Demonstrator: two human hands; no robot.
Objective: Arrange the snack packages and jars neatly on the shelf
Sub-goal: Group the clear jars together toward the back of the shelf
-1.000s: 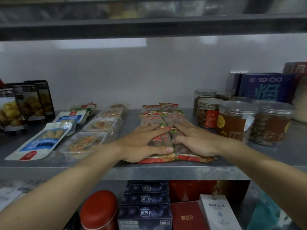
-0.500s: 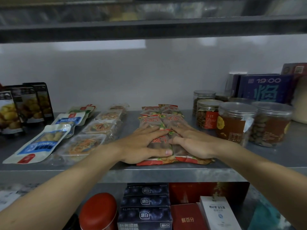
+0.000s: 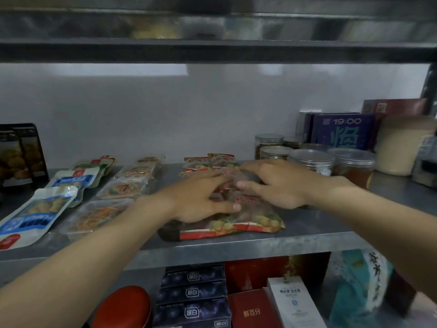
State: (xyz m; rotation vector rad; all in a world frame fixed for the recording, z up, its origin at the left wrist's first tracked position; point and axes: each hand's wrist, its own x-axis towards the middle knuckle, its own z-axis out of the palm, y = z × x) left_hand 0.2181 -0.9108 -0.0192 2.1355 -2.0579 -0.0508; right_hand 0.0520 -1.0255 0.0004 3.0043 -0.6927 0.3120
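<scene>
Head view, left hand (image 3: 196,201), right hand (image 3: 280,185); fingers spread, pressing red snack packages (image 3: 250,224)

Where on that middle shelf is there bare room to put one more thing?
Bare: the front right of the shelf, between the red packs and the jars, and a narrow strip between the red packs and the clear trays. Crowded: the left, with trays and white pouches, and the back right, with jars and boxes.
</scene>
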